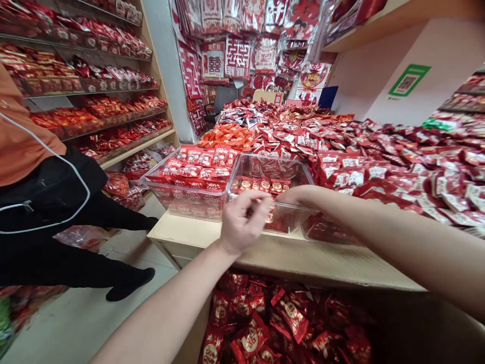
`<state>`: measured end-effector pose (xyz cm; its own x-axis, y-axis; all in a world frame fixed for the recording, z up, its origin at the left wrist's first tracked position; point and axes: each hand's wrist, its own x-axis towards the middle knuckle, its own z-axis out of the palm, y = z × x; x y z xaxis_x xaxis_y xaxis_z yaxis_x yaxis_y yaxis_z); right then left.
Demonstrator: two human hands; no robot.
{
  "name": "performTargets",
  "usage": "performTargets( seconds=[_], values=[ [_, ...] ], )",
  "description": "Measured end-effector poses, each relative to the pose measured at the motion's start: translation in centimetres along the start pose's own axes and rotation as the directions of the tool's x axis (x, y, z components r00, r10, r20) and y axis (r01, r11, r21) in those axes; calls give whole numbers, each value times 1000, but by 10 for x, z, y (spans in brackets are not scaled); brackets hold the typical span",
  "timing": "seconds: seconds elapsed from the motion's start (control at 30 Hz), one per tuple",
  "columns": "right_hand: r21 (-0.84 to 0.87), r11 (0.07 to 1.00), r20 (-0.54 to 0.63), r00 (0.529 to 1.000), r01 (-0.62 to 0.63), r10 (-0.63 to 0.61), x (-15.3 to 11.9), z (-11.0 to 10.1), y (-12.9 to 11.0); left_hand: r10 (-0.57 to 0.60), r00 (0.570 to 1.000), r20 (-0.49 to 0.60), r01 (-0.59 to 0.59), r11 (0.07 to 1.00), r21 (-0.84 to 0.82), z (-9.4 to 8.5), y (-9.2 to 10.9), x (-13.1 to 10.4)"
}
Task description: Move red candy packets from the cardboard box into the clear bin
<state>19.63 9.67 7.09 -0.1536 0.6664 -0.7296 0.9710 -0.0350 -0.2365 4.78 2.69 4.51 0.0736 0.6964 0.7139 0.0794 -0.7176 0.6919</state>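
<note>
Left fingers (pixel 262 206) curled before clear bin (pixel 285 220), right hand (pixel 297 194) inside, fingers unclear, packets (pixel 282 137) beyond

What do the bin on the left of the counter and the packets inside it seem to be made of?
The bin looks like clear, glossy hard plastic: the packets show through its wall. The packets seem to be thin, shiny film, perhaps plastic or foil, judging by their highlights and creases.

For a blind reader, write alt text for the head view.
The right hand reaches into a clear bin of red packets, the left hand at its front rim; a fuller bin sits beside it. Packet heaps lie behind.
</note>
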Motion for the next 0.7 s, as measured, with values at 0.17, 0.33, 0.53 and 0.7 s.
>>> performTargets(
  seconds=[0.17,0.33,0.53,0.7],
  values=[
    [205,977,54,997,-62,52,8,1,4,23,979,-204,-16,999,36,-7,-13,8],
    [244,970,23,1000,-6,1,16,0,10,17,992,-127,-11,999,48,-3,-13,5],
    [166,984,2,998,-62,62,24,-2,13,-10,995,-96,15,998,55,-2,-15,3],
    [42,999,-210,977,-25,33,20,-6,10,9,997,-73,-6,999,48,-2,-14,3]
  ],
)
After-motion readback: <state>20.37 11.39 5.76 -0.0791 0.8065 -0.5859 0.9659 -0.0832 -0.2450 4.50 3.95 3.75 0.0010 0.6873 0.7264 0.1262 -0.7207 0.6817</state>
